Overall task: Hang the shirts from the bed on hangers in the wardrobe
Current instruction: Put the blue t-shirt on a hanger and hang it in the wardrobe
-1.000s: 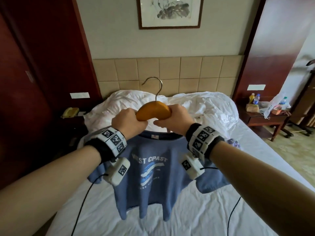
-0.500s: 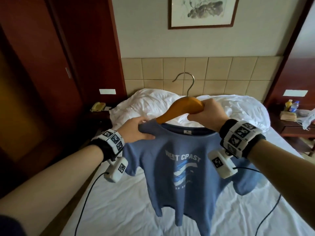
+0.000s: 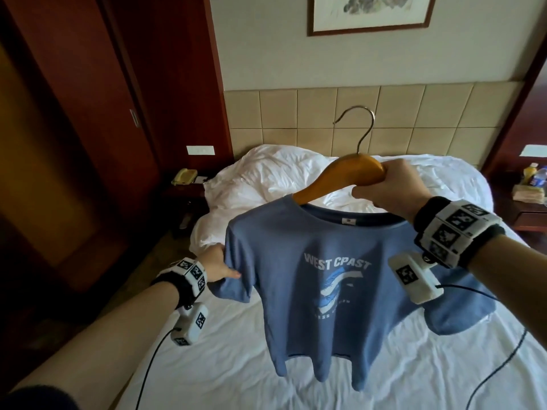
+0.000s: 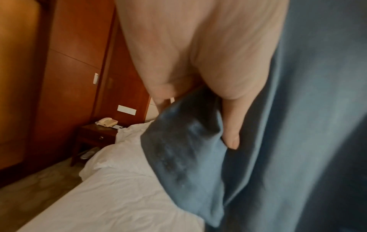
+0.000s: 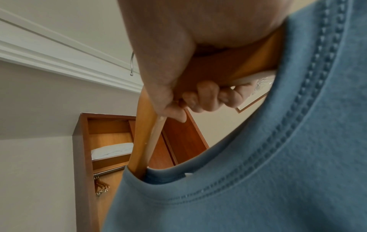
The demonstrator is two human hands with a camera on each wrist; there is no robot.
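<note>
Two hands work in the head view: our right hand (image 3: 387,184) grips the wooden hanger (image 3: 340,176) at centre, carrying the blue shirt (image 3: 325,279). In the left wrist view, our left hand (image 4: 198,62) pinches the sleeve (image 4: 184,149). In the right wrist view, the wardrobe (image 5: 103,149) waits lower left; next we judge that the hook must reach its rail (image 5: 108,171).

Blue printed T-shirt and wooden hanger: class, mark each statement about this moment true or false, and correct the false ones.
1. The right hand grips the orange-brown wooden hanger. True.
2. The blue printed T-shirt lies flat on the white bed. False: it hangs from the hanger above the bed.
3. The left hand pinches the shirt's sleeve. True.
4. The hanger's metal hook is on the wardrobe rail. False: the hook is free in the air.
</note>
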